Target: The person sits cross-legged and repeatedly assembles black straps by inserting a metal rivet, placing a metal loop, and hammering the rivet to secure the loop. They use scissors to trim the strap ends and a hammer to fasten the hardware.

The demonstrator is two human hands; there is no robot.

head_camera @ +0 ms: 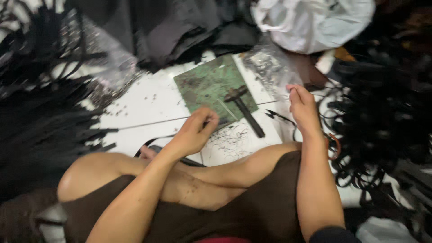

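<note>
The person sits cross-legged on a white tiled floor [148,96], knees bare, with both hands out in front. The left hand [195,130] hovers low over the near edge of a worn green cutting mat [209,83], fingers curled in a clenched grip around what looks like a thin dark strap [155,141] that trails off to the left along the floor; the picture is blurred there, so I cannot be sure how much of it is in the grip. The right hand [302,108] is raised just beside the mat's right edge, fingertips pinched together near a clear plastic bag of small metal bits [267,67]; whether anything sits in that pinch I cannot tell.

On the mat lies a dark hammer-like tool [243,108], its head on the green and its handle pointing down toward the person's knee, off the mat's lower edge. Between the two hands the floor is strewn with fine dark wiry scraps [231,139].

A heap of black strips [40,117] spreads out on the left, and a tangle of black cords and loops [382,121] piles up on the right. Dark folded fabric [171,31] lies beyond the mat, with a white plastic bag [315,20] at the top right.
</note>
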